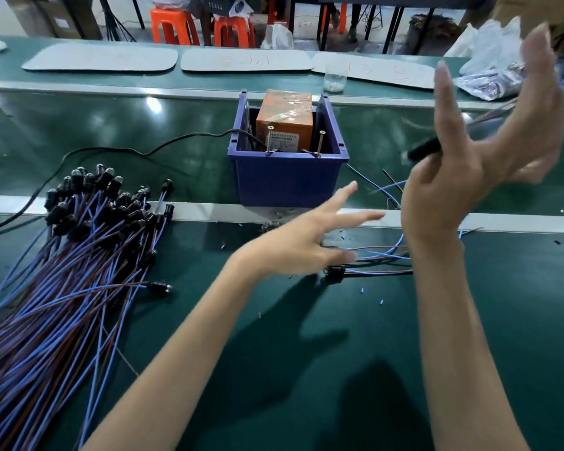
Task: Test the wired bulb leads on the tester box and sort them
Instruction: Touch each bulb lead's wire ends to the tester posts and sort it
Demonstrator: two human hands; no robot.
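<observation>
The tester box point(284, 125) is orange, wrapped in tape, and stands in a blue bin point(287, 180) with two screws sticking up at its front. My left hand point(310, 236) hovers with spread, straight fingers over a few loose blue-and-red leads point(375, 255) in front of the bin and holds nothing. My right hand point(463, 164) is raised to the right of the bin, blurred, with its fingers straight. A blurred black bulb lead point(422, 150) sits at that hand, its wires streaking right. I cannot tell whether the fingers touch it.
A large heap of bulb leads point(66, 271) lies at the left, black bulbs at the far end. A black cable point(144, 153) runs from the bin to the left. Behind are grey mats point(101, 56), a clear cup point(334, 78) and plastic bags point(492, 70).
</observation>
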